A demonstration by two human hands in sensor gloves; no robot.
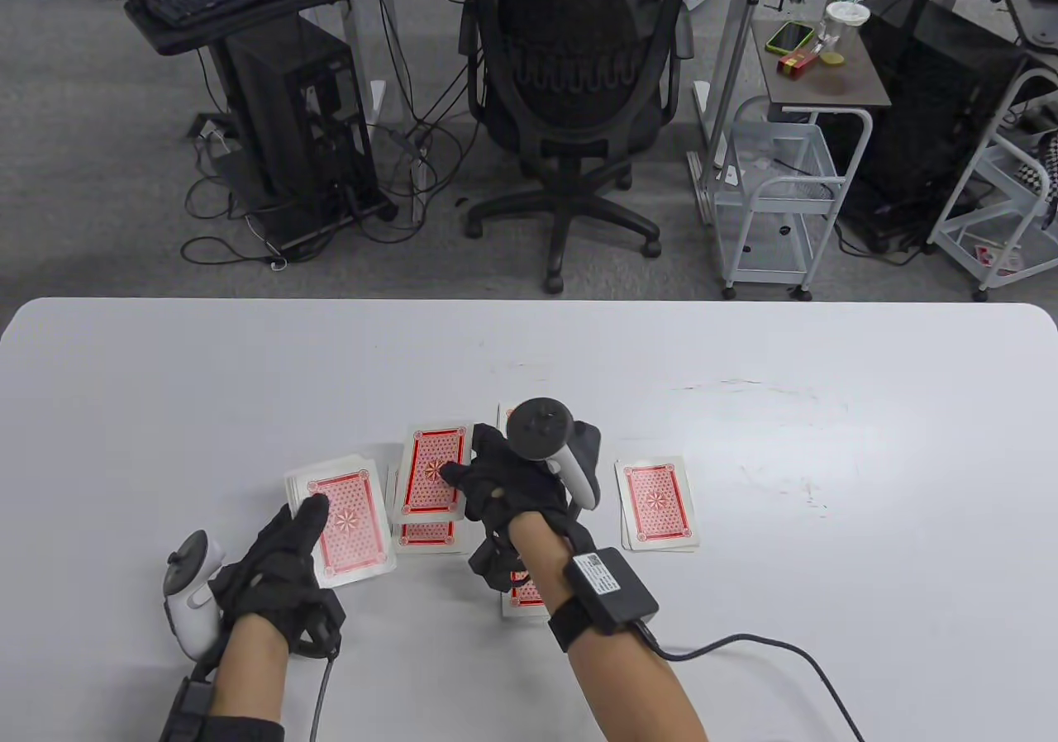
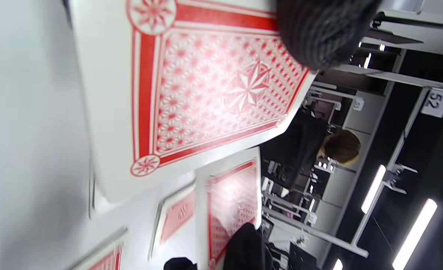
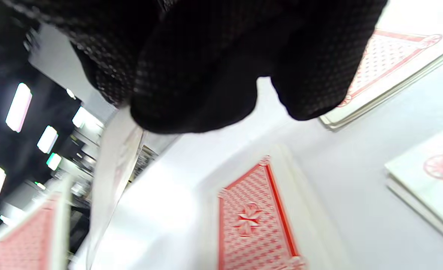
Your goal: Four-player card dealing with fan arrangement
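Note:
My left hand (image 1: 307, 520) holds the red-backed deck (image 1: 351, 527) at the left, thumb lying on its top card. In the left wrist view the deck (image 2: 206, 93) fills the frame under a fingertip (image 2: 319, 33). My right hand (image 1: 459, 473) pinches a single face-down card (image 1: 430, 469) just above a small pile (image 1: 426, 534) right of the deck. In the right wrist view that card (image 3: 112, 168) shows edge-on under my fingers (image 3: 206, 75). Another pile (image 1: 657, 504) lies to the right, one (image 1: 522, 597) under my right wrist, and one (image 1: 502, 413) is mostly hidden behind the right tracker.
The white table (image 1: 826, 444) stretches wide on both sides of the cards. A cable (image 1: 769, 647) runs from my right wrist box toward the table's near edge. An office chair (image 1: 574, 73) and carts stand beyond the far edge.

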